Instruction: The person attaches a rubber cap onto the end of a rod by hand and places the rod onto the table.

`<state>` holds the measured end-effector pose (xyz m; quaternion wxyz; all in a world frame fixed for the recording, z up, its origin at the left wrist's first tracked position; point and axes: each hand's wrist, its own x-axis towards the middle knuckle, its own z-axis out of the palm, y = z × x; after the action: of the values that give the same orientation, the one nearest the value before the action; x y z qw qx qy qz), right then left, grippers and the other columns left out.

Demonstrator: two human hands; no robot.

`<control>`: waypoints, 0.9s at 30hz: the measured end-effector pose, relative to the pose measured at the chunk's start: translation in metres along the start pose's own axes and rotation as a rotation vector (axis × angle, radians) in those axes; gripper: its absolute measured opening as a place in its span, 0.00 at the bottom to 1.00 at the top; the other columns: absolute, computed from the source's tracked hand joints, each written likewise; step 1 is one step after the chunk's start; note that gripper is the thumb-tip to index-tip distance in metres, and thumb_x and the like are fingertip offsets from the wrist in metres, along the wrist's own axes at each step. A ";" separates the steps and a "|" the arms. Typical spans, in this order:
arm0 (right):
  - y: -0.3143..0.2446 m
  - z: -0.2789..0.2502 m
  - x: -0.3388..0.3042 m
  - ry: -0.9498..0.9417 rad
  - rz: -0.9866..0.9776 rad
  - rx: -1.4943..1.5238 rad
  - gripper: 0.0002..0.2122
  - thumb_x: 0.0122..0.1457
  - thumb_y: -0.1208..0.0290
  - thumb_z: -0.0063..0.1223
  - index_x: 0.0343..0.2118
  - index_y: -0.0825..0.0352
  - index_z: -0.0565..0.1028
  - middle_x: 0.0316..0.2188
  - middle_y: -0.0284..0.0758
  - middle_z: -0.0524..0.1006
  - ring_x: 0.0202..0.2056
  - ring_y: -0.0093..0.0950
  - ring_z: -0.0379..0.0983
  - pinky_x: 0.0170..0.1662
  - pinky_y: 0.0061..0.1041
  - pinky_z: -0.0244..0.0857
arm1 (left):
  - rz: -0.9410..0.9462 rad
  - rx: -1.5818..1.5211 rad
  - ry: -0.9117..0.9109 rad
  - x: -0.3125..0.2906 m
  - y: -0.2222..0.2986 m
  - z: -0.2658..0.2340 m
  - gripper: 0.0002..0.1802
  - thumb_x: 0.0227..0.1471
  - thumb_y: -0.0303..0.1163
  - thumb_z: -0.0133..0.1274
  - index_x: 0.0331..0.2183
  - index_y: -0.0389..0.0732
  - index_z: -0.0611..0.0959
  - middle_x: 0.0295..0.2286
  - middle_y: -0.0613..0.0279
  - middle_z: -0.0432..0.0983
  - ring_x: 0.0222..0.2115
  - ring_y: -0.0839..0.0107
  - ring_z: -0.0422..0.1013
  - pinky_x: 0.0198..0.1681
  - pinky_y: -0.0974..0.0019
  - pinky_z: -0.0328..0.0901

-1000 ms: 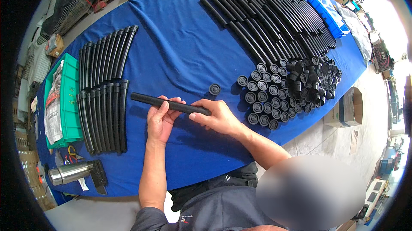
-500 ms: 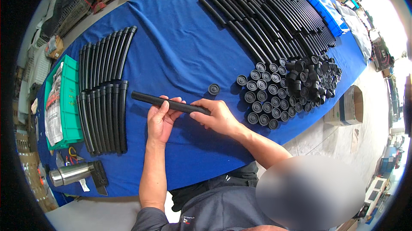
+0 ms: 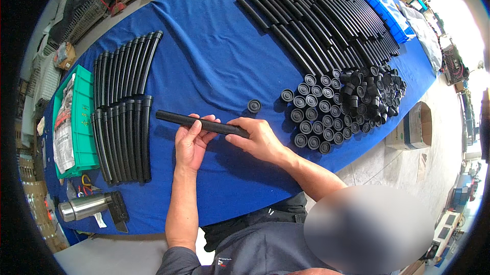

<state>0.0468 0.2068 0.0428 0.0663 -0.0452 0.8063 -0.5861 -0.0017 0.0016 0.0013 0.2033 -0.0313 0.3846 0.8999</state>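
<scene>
A blue tablecloth [image 3: 204, 70] spreads beneath the right hand [image 3: 260, 139], with rows of black tubes [image 3: 322, 29] well beyond it. A single tube [image 3: 221, 127] stretches from there to the left hand [image 3: 192, 147], both clasped on it; a round cap [image 3: 254, 106] sits just past the right hand.

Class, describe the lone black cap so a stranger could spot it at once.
Over the blue cloth, find the right hand gripping a black tube. Just beyond that hand sits one round black cap, alone, unlike the clustered caps farther right.
</scene>
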 end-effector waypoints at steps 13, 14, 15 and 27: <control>0.005 -0.004 0.002 -0.092 0.195 0.292 0.17 0.57 0.65 0.59 0.43 0.73 0.75 0.20 0.32 0.74 0.20 0.18 0.72 0.21 0.23 0.67 | 0.034 -0.031 -0.033 0.000 -0.003 -0.007 0.09 0.61 0.28 0.48 0.43 0.39 0.74 0.42 0.43 0.77 0.46 0.51 0.74 0.47 0.54 0.75; 0.003 -0.003 0.001 -0.092 0.195 0.293 0.17 0.57 0.65 0.59 0.43 0.73 0.75 0.20 0.32 0.74 0.20 0.18 0.72 0.21 0.23 0.67 | 0.034 -0.030 -0.033 0.000 -0.003 -0.007 0.09 0.61 0.28 0.48 0.43 0.39 0.74 0.42 0.43 0.77 0.46 0.51 0.74 0.47 0.54 0.75; -0.001 -0.002 0.000 -0.067 0.157 0.221 0.16 0.56 0.65 0.59 0.43 0.72 0.76 0.20 0.34 0.75 0.21 0.20 0.73 0.23 0.25 0.67 | 0.036 -0.038 -0.034 0.000 -0.002 -0.007 0.09 0.61 0.28 0.48 0.43 0.39 0.74 0.43 0.43 0.77 0.46 0.50 0.74 0.47 0.53 0.75; 0.001 0.000 0.000 -0.030 0.072 0.108 0.15 0.55 0.68 0.59 0.43 0.72 0.76 0.20 0.36 0.76 0.20 0.24 0.74 0.25 0.26 0.68 | 0.040 -0.039 -0.042 0.001 -0.003 -0.008 0.09 0.61 0.28 0.48 0.43 0.39 0.75 0.43 0.43 0.77 0.46 0.50 0.74 0.48 0.53 0.74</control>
<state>0.0470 0.2070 0.0423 0.1021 -0.0214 0.7734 -0.6253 -0.0024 -0.0020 -0.0067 0.1929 -0.0086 0.3631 0.9115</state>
